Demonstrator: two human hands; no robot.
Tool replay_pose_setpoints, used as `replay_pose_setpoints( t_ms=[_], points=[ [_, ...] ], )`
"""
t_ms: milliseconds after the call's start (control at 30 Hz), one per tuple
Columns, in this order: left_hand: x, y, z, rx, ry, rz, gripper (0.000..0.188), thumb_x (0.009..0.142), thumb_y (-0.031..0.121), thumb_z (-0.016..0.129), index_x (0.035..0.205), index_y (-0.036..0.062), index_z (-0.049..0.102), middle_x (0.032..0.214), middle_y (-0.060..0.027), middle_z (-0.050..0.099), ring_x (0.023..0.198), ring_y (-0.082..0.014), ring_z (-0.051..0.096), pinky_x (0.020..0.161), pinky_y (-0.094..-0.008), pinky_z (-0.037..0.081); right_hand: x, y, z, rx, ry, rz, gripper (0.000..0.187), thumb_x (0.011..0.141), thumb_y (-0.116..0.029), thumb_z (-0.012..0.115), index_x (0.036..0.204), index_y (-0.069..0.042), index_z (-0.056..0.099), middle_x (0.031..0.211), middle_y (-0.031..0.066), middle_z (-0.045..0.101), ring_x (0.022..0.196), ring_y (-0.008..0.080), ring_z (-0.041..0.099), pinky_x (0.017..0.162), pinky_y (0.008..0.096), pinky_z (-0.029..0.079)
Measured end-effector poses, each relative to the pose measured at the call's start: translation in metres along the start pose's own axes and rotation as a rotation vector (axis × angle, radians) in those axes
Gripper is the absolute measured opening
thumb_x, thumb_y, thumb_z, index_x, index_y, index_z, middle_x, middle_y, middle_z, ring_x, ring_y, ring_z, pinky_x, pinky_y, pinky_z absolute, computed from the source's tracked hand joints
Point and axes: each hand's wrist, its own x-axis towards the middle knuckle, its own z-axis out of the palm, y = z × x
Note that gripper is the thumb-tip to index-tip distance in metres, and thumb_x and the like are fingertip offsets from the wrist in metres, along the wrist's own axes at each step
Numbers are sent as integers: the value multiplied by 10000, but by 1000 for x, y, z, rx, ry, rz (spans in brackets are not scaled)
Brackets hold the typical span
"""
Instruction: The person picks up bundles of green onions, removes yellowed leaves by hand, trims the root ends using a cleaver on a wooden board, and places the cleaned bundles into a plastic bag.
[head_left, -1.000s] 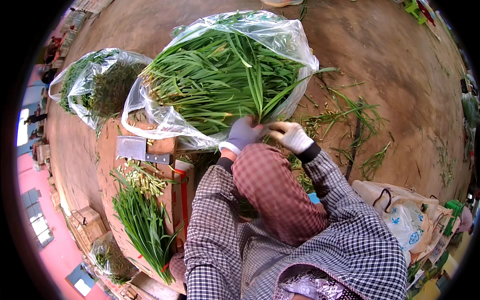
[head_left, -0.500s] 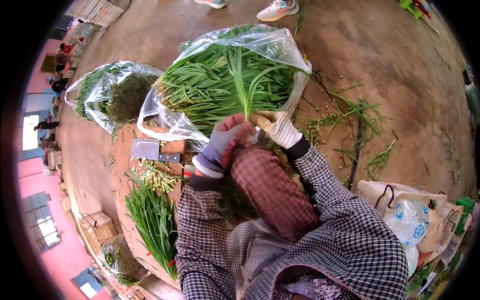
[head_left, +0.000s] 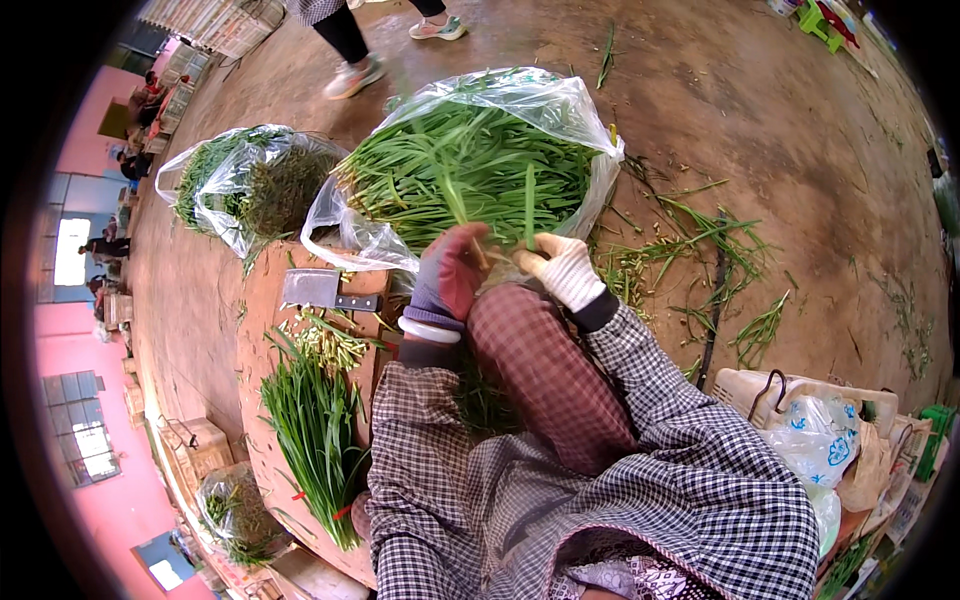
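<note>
My left hand (head_left: 452, 275), in a purple-grey and reddish glove with a white ring at the wrist, pinches a long leafy green stalk (head_left: 455, 198) by its pale base. A hand's width to the right, my right hand (head_left: 566, 272) in a whitish glove grips a single flat green leaf (head_left: 530, 205) standing upright. Both hands are just above my checked knee (head_left: 540, 350). Beyond them, a clear plastic bag (head_left: 600, 130) lies open, full of similar long greens (head_left: 500, 160). Motion blurs the leaf tips and the fingertips.
On a wooden board (head_left: 262, 300) at left lie a cleaver (head_left: 312, 288), cut stem ends (head_left: 335, 345) and a tied bundle of greens (head_left: 315, 440). A second bag (head_left: 235, 190) stands behind. Trimmings (head_left: 720, 235) litter the floor at right, near a plastic crate (head_left: 735, 392). Someone's shoes (head_left: 355, 78) are at top.
My hands have drawn apart, and one leaf is now in the right hand, separate from the stalk in the left. The person at the top has stepped leftward. The view has shifted slightly.
</note>
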Motion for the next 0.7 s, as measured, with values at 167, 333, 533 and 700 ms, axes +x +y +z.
replay_pose_setpoints(
  t_ms=[167, 333, 533, 700],
  points=[
    [-4, 17, -11, -9, 84, -28, 153, 909, 166, 627, 1019, 59, 630, 908, -17, 629, 805, -122, 595, 862, -372, 529, -45, 63, -40, -285, -195, 146, 304, 821, -315, 676, 927, -31, 696, 816, 178, 680, 755, 298, 670, 706, 390, 530],
    [-24, 20, -11, 286, 167, -74, 211, 869, 196, 688, 986, 42, 604, 863, -39, 639, 750, -113, 601, 769, -298, 533, -37, 42, -52, -425, -254, 87, 382, 838, -387, 635, 982, -38, 691, 917, 179, 680, 865, 318, 651, 785, 405, 510],
    [-39, 24, -11, 548, 216, 30, 221, 858, 178, 705, 943, 19, 577, 799, -54, 650, 650, -100, 583, 621, -229, 489, 16, -63, -31, -241, -80, -271, 247, 843, -286, 633, 877, -52, 701, 841, 152, 674, 813, 320, 650, 733, 396, 513],
    [-70, 35, -5, 676, 236, 238, 171, 851, 106, 687, 942, 4, 585, 819, -17, 639, 676, -61, 546, 618, -200, 451, 17, -108, 8, -153, -283, -311, 384, 800, -420, 668, 850, -41, 699, 781, 175, 665, 744, 330, 650, 692, 402, 511]
  ],
)
